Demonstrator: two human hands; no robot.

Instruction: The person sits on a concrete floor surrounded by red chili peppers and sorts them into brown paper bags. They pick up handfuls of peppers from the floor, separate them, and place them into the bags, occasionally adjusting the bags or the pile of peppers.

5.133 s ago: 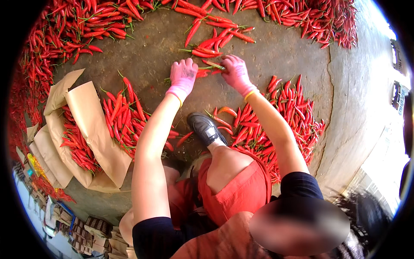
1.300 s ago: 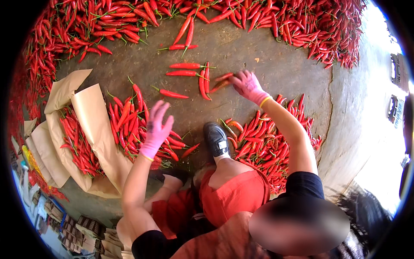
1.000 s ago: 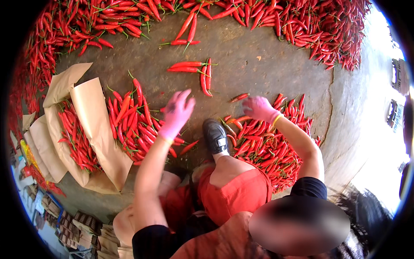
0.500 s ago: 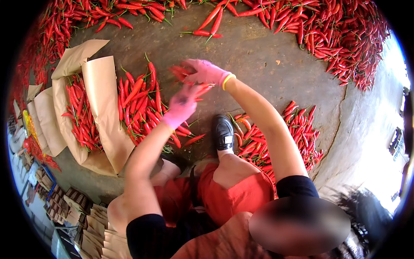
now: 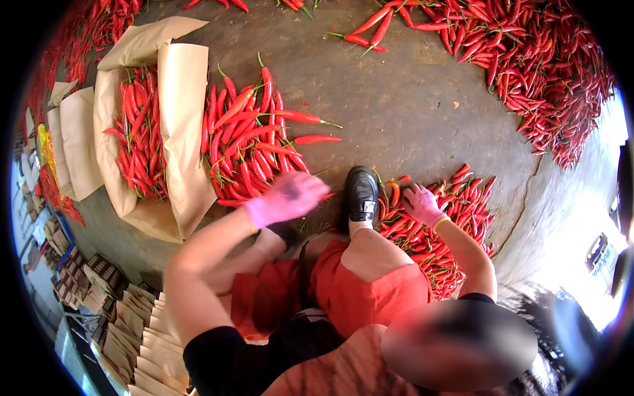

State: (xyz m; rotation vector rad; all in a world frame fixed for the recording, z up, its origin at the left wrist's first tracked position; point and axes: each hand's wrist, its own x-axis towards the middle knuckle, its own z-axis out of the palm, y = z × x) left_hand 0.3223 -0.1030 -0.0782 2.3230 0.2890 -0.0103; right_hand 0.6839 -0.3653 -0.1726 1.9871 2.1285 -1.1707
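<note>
Grey-brown concrete floor (image 5: pixel 422 112) is spread beneath everything, and it is marked by a dark crack (image 5: pixel 522 214) toward its right edge. Nearest, red shorts (image 5: pixel 370 290) are worn by the person, and a black shoe (image 5: pixel 362 195) with a pale strap patch is planted between two piles. By the near left corner of the floor, folded brown paper pieces (image 5: pixel 162 350) are set in an overlapping row.

The left hand (image 5: pixel 284 197), covered by a pink glove, is held over the near right edge of a loose pile of long, glossy red chillies (image 5: pixel 247 142). Its fingers are bent and kept close together; a bit of red is seen at their tips, but whether a chilli is gripped cannot be told. The right hand (image 5: pixel 422 203), gloved in the same pink, is placed at the far left part of a denser pile of smaller red chillies (image 5: pixel 429 254); its fingers are half curled downward, and any hold is hidden.

Just left of the loose pile, an open brown paper bag (image 5: pixel 185 132) is laid, partly filled with red chillies (image 5: pixel 142 132). Farther off, a few scattered red chillies (image 5: pixel 376 30) are seen, and a large heap of red chillies (image 5: pixel 541 59) is banked toward the far right corner.
</note>
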